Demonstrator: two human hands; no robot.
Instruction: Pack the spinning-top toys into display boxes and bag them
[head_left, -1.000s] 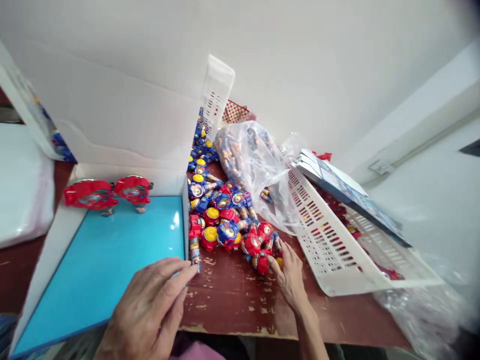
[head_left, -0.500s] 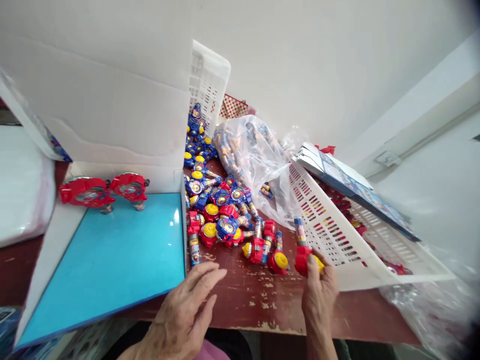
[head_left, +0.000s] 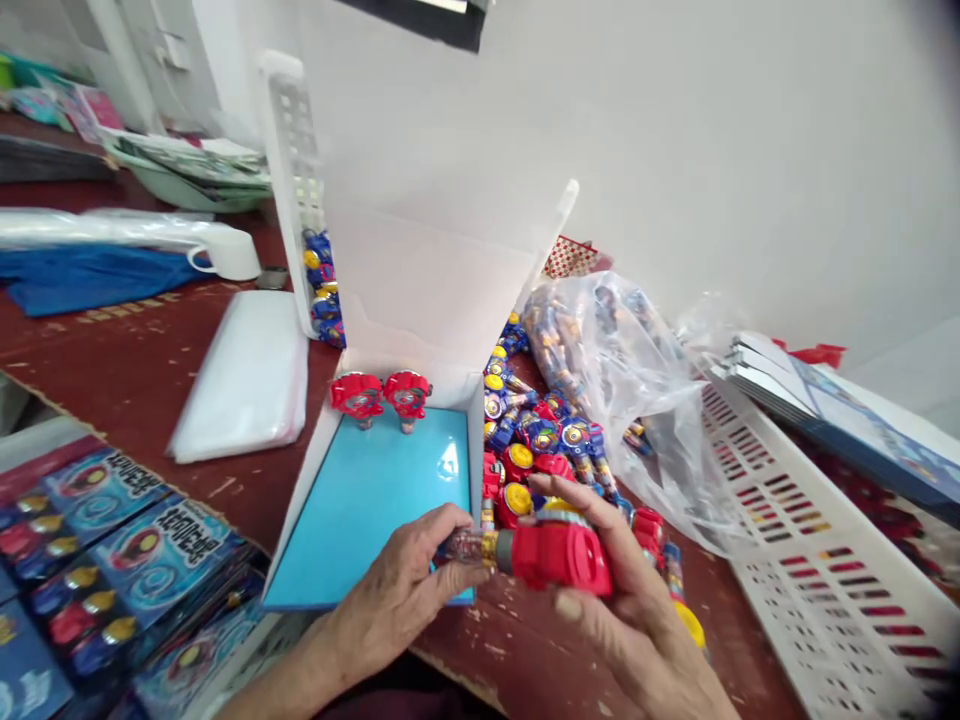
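Note:
A red toy [head_left: 559, 556] with a clear patterned tube is held level between both hands. The fingers of my left hand [head_left: 420, 575] pinch its tube end, over the front right corner of the open box. Wrapped round the red body is my right hand [head_left: 630, 590], thumb below and fingers above. Inside the box, on its blue base [head_left: 375, 500], two red toys [head_left: 382, 395] stand side by side at the back. A pile of blue, red and yellow toys [head_left: 536, 430] lies right of the box.
Behind the pile rests a clear bag of toys [head_left: 600, 340]. A white basket [head_left: 832, 560] carries stacked cards [head_left: 862, 410] at right. Plastic sleeves [head_left: 244, 380] and a white mug [head_left: 232, 255] are at left; packaged toys [head_left: 150, 560] fill the lower left.
The view has turned left. My right hand has brought the red toy from beside the basket towards the box, and my left hand has closed on its tube.

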